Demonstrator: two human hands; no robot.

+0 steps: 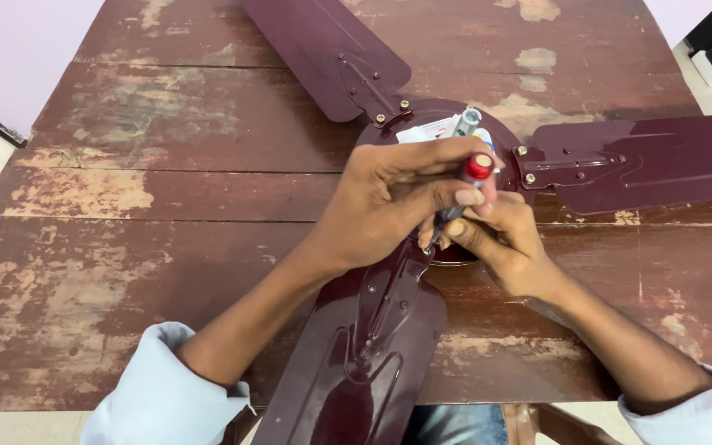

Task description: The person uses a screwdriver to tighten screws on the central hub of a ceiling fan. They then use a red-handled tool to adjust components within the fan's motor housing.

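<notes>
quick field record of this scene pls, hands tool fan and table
left hand: over the fan hub, fingers by the screwdriver's top
right hand: grips the screwdriver low on its shaft
screwdriver: red cap up, tip down at the near blade's bracket
fan hub: maroon, mostly hidden by the hands
near blade: points toward the person
other blades: far blade, right blade
table: worn brown wood, paint flaking

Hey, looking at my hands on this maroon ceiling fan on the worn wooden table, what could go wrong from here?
1. The red-capped screwdriver is pinched between the left hand and the right hand; its tip could slip off and jab a finger.
2. The near maroon metal fan blade overhangs the worn wooden table edge, so pressing on it might tip the fan.
</notes>
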